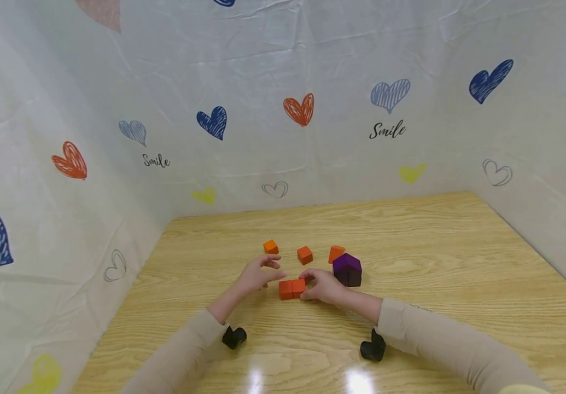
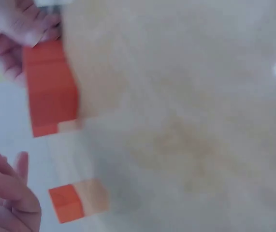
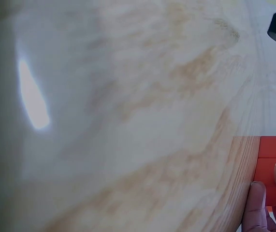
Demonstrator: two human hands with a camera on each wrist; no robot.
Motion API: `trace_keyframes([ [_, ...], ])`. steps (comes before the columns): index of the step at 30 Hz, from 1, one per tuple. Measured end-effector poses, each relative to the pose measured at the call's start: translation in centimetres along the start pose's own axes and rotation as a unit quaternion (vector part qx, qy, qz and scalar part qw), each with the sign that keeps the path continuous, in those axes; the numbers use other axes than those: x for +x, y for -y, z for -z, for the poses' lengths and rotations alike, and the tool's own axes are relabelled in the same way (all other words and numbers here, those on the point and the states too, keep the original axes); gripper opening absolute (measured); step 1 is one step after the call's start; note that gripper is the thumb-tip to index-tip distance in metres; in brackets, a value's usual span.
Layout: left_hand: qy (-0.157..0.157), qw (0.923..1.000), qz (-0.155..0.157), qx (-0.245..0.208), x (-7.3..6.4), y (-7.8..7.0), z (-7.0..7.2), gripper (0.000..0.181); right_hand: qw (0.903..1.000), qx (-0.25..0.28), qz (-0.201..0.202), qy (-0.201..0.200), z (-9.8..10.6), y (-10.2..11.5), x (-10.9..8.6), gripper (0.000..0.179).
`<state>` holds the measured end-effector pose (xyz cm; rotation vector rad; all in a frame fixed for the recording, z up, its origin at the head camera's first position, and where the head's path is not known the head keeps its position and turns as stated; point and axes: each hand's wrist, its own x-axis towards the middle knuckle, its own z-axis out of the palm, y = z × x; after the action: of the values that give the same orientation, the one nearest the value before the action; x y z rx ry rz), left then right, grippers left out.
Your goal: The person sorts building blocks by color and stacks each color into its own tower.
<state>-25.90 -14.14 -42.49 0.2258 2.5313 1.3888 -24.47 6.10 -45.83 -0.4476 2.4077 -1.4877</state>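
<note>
An orange cube lies near the left hand.

Left red-orange block: on the table, touching the right one side by side, near the left hand.
Right red-orange block: pinched by the right hand.

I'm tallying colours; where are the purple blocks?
In the head view, the purple blocks stand right of centre on the table, beside the right hand, with an orange block just behind them.

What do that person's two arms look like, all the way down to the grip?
The left sleeve and right sleeve are long and beige. A small black gadget shows beside each sleeve. The left grip and right grip are bare.
</note>
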Motion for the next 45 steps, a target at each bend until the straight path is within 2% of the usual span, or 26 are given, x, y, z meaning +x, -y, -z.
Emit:
trace_keyframes([
  [3,-0.031,0.9991,-0.027,0.008,1.0,-0.7,0.4,0.043,1.0,-0.006,-0.002,-0.003,0.1,0.1,-0.1,0.041],
  [7,-0.042,0.9935,-0.069,0.08,2.8,-1.4,0.2,0.038,1.0,-0.007,-0.006,-0.003,0.2,0.2,-0.1,0.04],
  [10,-0.036,0.9869,-0.085,0.132,4.2,-1.7,-0.4,0.04,0.9999,-0.008,-0.006,-0.004,0.2,0.1,-0.1,0.04],
  [12,-0.026,0.9841,-0.087,0.153,5.0,-1.9,-0.9,0.044,1.0,-0.008,-0.001,-0.003,0.2,0.1,-0.1,0.04],
  [18,-0.006,0.9848,-0.053,0.166,6.6,-2.1,-2.0,0.051,1.0,-0.002,0.004,0.001,0.1,0.0,0.0,0.04],
  [21,-0.004,0.9853,-0.034,0.167,7.0,-2.1,-2.3,0.051,1.0,0.002,-0.003,-0.001,0.1,0.0,0.0,0.04],
  [25,-0.002,0.9862,-0.03,0.163,7.3,-1.7,-2.3,0.046,1.0,-0.003,-0.003,-0.003,-0.1,0.0,0.1,0.04],
  [37,0.016,0.9874,-0.058,0.146,7.7,-1.1,-2.3,0.031,1.0,0.008,0.003,0.001,0.1,-0.1,0.2,0.039],
  [45,0.02,0.9803,-0.08,0.18,7.9,-0.4,-2.3,0.024,1.0,0.001,-0.001,-0.005,0.0,0.0,0.1,0.038],
])
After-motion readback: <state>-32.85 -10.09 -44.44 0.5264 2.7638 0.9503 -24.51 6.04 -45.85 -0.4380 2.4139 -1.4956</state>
